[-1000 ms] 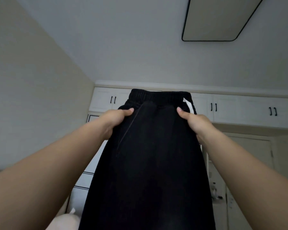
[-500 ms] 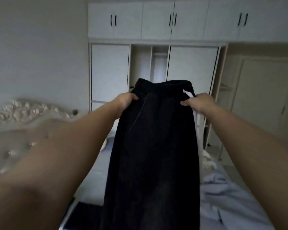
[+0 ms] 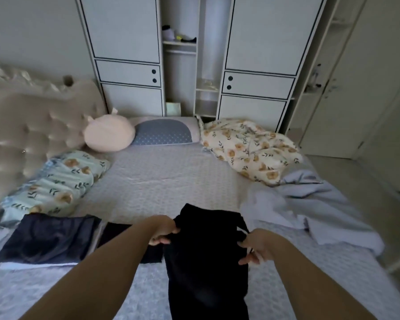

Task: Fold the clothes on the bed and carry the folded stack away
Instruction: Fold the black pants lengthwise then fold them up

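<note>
I hold black trousers by the waistband over the near part of the bed. My left hand grips the waistband's left side and my right hand grips its right side. The legs hang down toward me, out of the bottom of the frame. A folded dark navy garment lies flat on the bed to the left. Another dark folded piece shows just behind my left forearm. A crumpled pale lilac garment lies on the bed to the right.
A floral quilt is bunched at the far right. A floral pillow, a round pink cushion and a grey pillow lie by the tufted headboard. A white wardrobe stands behind the bed.
The view dropped from the ceiling to the bed. Both hands lowered the black trousers from head height to just above the mattress, keeping their hold on the waistband.
</note>
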`<state>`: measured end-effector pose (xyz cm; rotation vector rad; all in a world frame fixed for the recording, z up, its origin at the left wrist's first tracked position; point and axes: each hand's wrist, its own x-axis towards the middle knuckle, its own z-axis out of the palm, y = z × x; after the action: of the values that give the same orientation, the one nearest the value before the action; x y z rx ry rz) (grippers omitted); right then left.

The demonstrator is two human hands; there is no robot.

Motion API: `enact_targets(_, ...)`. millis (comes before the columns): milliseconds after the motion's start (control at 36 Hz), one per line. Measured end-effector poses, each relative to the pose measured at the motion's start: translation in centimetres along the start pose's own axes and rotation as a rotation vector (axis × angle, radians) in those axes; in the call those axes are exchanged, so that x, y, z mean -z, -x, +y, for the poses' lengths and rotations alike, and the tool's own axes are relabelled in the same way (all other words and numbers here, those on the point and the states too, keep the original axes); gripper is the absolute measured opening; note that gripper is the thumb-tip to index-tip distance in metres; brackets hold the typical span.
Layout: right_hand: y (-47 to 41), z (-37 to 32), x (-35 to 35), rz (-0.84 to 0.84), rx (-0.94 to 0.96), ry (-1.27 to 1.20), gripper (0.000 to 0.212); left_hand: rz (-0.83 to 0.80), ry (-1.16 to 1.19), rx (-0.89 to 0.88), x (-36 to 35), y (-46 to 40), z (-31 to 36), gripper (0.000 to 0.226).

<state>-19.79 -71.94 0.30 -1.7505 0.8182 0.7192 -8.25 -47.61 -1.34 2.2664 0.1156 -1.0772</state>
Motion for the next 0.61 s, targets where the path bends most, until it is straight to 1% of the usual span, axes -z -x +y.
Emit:
enact_targets(56, -1.5, -0.8, 0.2, -0.033, -0.051, 0.020, 0.038, -0.100, 0.113, 0.068, 0.5, -2.4, 0.1, 0.037)
enact_targets(83, -2.2, -1.7, 0.7, -0.035, -0.053, 0.004, 0.038, -0.123, 0.157, 0.076, 0.9, -3.8, 0.8, 0.040)
enact_targets(139, -3.8, -4.6, 2.5, 0.031, -0.033, -0.102, 0.035, -0.098, 0.243, 0.027, 2.0, -6.5, 3.3, 0.042)
enact_targets(167, -4.5, -6.5, 3.7, 0.102, -0.003, -0.169, 0.032, -0.056, 0.309, -0.031, 2.6, -7.5, 5.1, 0.040)
enact_targets(222, -6.5, -10.8, 6.2, 0.256, 0.123, -0.245, 0.029, 0.076, 0.426, -0.225, 4.2, -9.5, 9.4, 0.036)
enact_targets(250, -7.6, -12.9, 7.2, 0.328, 0.208, -0.276, 0.035, 0.174, 0.429, -0.336, 5.0, -10.3, 11.7, 0.037)
enact_targets(278, -8.8, -14.8, 8.3, 0.410, 0.342, -0.309, 0.042, 0.277, 0.415, -0.463, 5.7, -10.8, 13.9, 0.040)
enact_targets(306, -9.9, -16.2, 9.1, 0.477, 0.465, -0.345, 0.048, 0.344, 0.421, -0.610, 6.2, -11.2, 15.7, 0.048)
enact_targets(333, -10.8, -17.1, 9.5, 0.538, 0.554, -0.356, 0.055, 0.369, 0.443, -0.752, 6.3, -11.5, 17.2, 0.059)
enact_targets(361, -12.0, -17.4, 9.6, 0.605, 0.623, -0.319, 0.063, 0.369, 0.437, -0.858, 6.0, -11.9, 18.2, 0.072)
enact_targets(389, -13.2, -17.2, 9.2, 0.660, 0.658, -0.262, 0.072, 0.366, 0.398, -0.927, 5.3, -12.7, 18.8, 0.082)
enact_targets(417, -14.6, -16.5, 8.4, 0.697, 0.667, -0.174, 0.077, 0.352, 0.331, -0.952, 4.3, -13.8, 18.6, 0.088)
enact_targets(472, -17.5, -13.6, 6.1, 0.691, 0.673, 0.018, 0.081, 0.300, 0.192, -0.930, 1.4, -16.6, 16.6, 0.091)
enact_targets(528, -20.1, -9.1, 3.5, 0.592, 0.609, 0.136, 0.079, 0.223, 0.064, -0.849, -2.1, -19.2, 12.9, 0.090)
enact_targets(611, -23.3, -2.2, -0.1, 0.406, 0.470, 0.216, 0.072, 0.093, -0.081, -0.638, -7.1, -22.3, 6.2, 0.084)
